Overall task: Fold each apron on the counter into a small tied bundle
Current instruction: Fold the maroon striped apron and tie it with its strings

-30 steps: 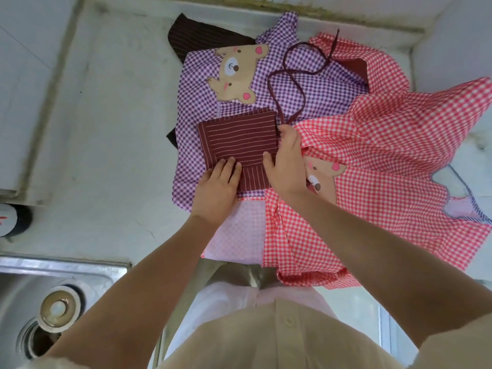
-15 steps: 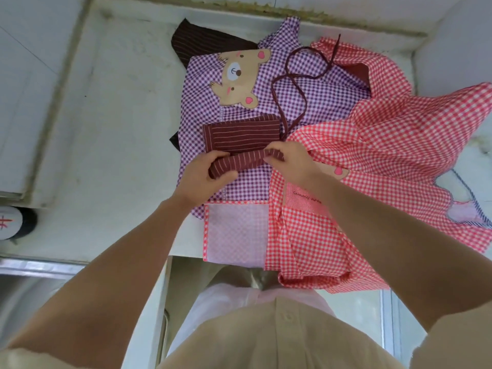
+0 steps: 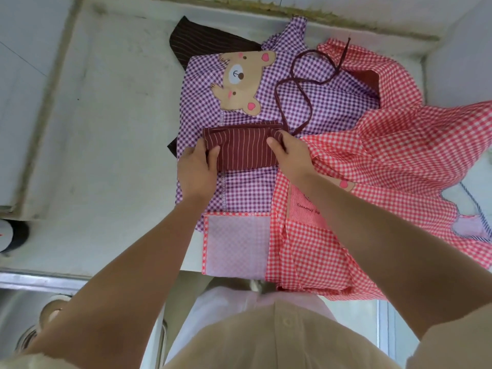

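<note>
Label [image 3: 306, 209] on the red apron [image 3: 399, 145] read roughly "Yummy h…" in script, the rest hidden under our R arm; nothing else legible. Maroon apron [image 3: 242, 151] lay on the purple apron [image 3: 306, 107], mid-counter [image 3: 106, 134], just below the bear patch [image 3: 241, 81]. Our L hand [image 3: 195, 169] gripped its left end, thumb on top. Our R hand [image 3: 288, 155] pinched the right end, fingers curled round the edge. Its tie [image 3: 295, 81] looped from that corner up across the purple check. Vs half a sec before: the thin roll at the near edge was gone, the cloth had become one thick band, and both hands had moved up w/ it. Sink [image 3: 24, 310] sat lower left.
</note>
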The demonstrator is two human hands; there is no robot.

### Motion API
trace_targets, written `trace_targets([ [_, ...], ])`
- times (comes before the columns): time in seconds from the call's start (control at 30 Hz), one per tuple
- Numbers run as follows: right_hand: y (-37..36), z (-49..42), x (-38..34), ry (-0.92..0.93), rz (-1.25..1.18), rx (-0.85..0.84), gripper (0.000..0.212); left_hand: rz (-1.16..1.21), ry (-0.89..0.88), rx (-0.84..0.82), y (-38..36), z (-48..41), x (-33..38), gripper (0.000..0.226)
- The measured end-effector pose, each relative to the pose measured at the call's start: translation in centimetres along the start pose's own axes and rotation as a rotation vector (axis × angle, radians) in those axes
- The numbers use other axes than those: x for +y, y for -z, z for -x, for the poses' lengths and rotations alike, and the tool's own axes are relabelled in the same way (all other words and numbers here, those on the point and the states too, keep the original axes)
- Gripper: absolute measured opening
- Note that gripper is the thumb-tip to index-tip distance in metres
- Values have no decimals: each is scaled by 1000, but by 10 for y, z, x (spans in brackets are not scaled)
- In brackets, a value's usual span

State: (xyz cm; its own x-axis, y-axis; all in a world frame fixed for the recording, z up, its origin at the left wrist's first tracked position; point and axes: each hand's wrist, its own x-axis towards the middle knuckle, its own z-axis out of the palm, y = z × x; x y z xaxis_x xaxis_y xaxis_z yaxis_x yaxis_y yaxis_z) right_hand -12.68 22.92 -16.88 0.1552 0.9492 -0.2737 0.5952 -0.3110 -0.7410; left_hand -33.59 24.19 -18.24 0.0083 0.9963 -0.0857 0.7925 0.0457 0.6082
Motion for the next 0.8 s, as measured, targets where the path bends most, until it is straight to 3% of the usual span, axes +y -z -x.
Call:
trace_targets([
  [0.23,-6,-24,-8,-114,206,33,42,-179,233,60,-4,-19,15,35],
  [0.27,-6,-28,-9,-135,210,32,43,-215,227,98,-1,-21,17,35],
  [0.33,-5,-32,-9,-163,216,28,44,-291,49,145,5,-30,22,48],
  [0.4,-5,-33,-10,-185,204,22,44,-344,-233,-2,8,-41,29,60],
  [0.47,-5,-34,-11,-197,186,24,44,-392,-378,-206,5,-50,38,50],
  [0.63,-7,-30,-7,-180,103,50,38,-657,-257,-409,-4,-67,50,73],
  [0.8,-4,-21,-4,-170,-56,42,28,-684,-252,-497,0,-76,63,70],
])
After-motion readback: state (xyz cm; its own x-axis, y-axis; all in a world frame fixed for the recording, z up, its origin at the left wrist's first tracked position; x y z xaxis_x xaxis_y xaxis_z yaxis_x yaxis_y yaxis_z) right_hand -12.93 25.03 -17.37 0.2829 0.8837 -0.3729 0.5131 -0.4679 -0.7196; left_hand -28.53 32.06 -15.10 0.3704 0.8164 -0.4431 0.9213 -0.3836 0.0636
